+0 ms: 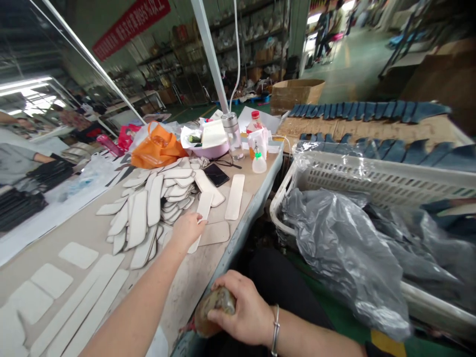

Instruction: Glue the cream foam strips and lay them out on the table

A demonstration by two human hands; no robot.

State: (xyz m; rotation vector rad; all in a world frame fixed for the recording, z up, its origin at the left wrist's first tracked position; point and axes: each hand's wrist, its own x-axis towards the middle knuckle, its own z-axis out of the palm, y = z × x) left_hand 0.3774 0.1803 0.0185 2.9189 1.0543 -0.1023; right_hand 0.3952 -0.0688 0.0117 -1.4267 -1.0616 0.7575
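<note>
My left hand [187, 229] reaches over the worktable, fingers closed at the edge of a narrow off-white strip [205, 204]. The strip lies slanted beneath the fingers. Beside it are a beige rounded piece [217, 233], a separate cream strip [234, 197] and a wider pale piece [210, 187]. Left of this hand rises a loose pile of pale, dark-edged oblong pieces [154, 198]. At the table's near edge, my right hand [247, 310] is wrapped round a stained, yellowish-brown rounded container [213, 310]; its lower end is blurred.
Flat pale pieces [80, 254] lie at the lower left. Behind are a phone [216, 175], an orange bag [158, 146], a glass bottle [233, 136] and a small green-tipped squeeze bottle [259, 162]. A white crate [390, 173] with grey plastic [342, 248] stands right.
</note>
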